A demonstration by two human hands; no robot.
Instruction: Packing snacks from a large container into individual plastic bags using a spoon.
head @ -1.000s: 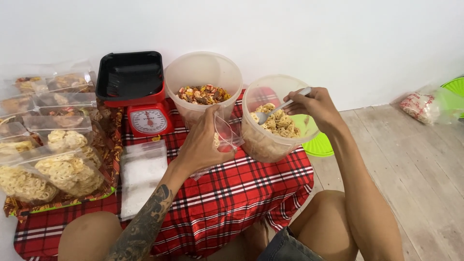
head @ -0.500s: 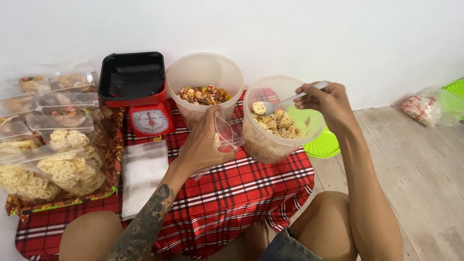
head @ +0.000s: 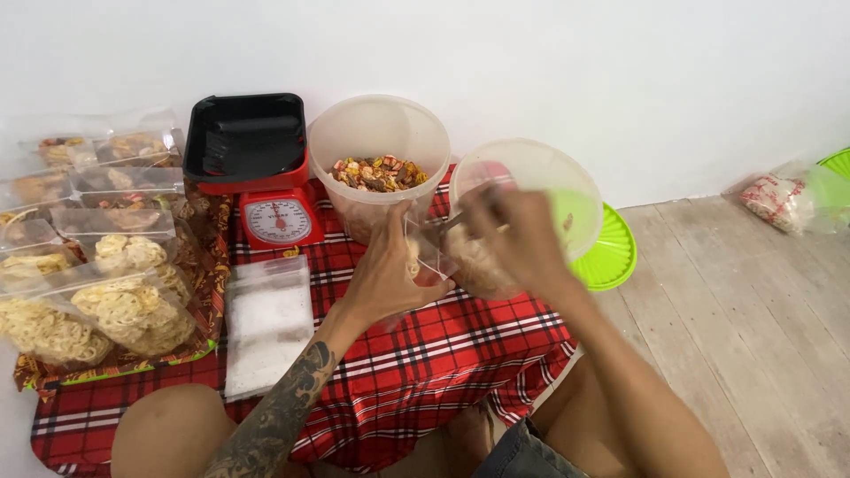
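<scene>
My left hand (head: 385,270) holds a small clear plastic bag (head: 427,257) open above the red plaid cloth (head: 425,354). My right hand (head: 518,239), blurred by motion, grips a metal spoon (head: 447,226) whose bowl end sits at the bag's mouth. Behind my right hand stands a clear round tub (head: 540,190) of pale ring-shaped crackers. A second clear tub (head: 379,146) with mixed reddish-brown snacks stands further back, just beyond my left hand.
A red kitchen scale with a black tray (head: 248,168) stands at the back left. A stack of empty clear bags (head: 267,323) lies beside my left arm. Several filled cracker bags (head: 97,301) lie at left. A green lid (head: 611,257) rests on the wooden floor.
My right hand lifted the spoon with crackers out of the right tub and swung it left and down to the mouth of the bag. The left hand barely moved.
</scene>
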